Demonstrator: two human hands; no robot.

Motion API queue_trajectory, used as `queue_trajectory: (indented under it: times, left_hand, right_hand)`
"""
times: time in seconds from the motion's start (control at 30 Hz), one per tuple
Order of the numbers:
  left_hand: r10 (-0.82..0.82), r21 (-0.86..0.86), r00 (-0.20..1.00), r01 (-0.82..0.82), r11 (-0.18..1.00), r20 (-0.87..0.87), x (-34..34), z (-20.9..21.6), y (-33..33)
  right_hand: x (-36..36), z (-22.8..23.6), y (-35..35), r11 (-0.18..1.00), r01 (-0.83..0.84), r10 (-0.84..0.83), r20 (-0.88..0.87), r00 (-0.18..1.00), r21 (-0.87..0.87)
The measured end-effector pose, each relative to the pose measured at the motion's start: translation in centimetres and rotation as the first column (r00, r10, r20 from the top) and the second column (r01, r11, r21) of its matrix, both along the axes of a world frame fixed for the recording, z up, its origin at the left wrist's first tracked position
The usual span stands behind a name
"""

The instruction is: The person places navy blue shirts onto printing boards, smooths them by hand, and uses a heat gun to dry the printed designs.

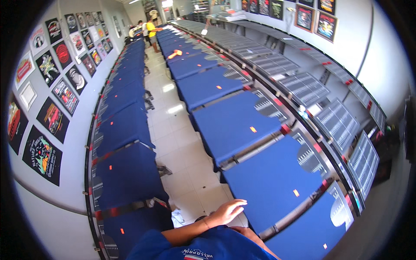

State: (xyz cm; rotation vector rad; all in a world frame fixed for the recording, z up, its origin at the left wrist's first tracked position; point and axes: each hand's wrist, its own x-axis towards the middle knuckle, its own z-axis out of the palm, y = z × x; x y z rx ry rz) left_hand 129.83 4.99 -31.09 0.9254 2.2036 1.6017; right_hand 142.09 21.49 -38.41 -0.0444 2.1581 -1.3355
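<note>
My left hand (229, 212) reaches across in front of my body, a thin band at its wrist. Its fingers stretch to the right and it holds nothing that I can see. They are by the near left edge of a blue shirt (268, 177) laid flat over a board, with a small orange mark (296, 193) on it. My right hand (242, 233) is low, close to my body beneath the left; its fingers are hidden. Another blue shirt (303, 234) lies on the nearest board at the right.
Two long rows of boards carry blue shirts, with a tiled aisle (173, 143) between them. An orange object (174, 54) lies farther along the right row. Grey ruled boards (338, 123) line the right side. A person in yellow (151, 30) stands far off. Framed prints hang on the walls.
</note>
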Motion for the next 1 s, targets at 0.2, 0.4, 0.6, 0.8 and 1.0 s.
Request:
queue_trajectory:
  times: [0.2, 0.4, 0.6, 0.8, 1.0]
  left_hand:
    - [0.426, -0.09, 0.901, -0.419, 0.904, 0.08, -12.3, -1.1, -18.1]
    - [0.643, -0.038, 0.741, -0.649, 0.76, 0.196, -24.2, -6.9, -26.9]
    - [0.615, -0.312, 0.742, -0.537, 0.784, 0.266, -33.0, -9.4, -34.4]
    - [0.777, -0.504, 0.516, -0.593, 0.628, 0.361, -41.8, -8.1, -44.0]
    - [0.896, -0.501, 0.302, -0.749, 0.434, 0.325, -55.8, -11.4, -54.0]
  right_hand:
    - [-18.1, 3.7, -10.0, 0.977, -0.13, 0.132, -0.005, 0.991, 0.172]
    - [-35.0, 1.5, -14.8, 0.93, -0.325, 0.338, -0.055, 0.939, 0.17]
    - [-54.9, -1.8, -22.6, 0.783, -0.569, 0.572, 0.071, 0.817, 0.25]
    - [-78.6, -0.6, -40.0, 0.617, -0.726, 0.787, -0.233, 0.571, 0.305]
    - [-98.0, 5.8, -52.5, 0.571, -0.788, 0.803, -0.357, 0.478, 0.23]
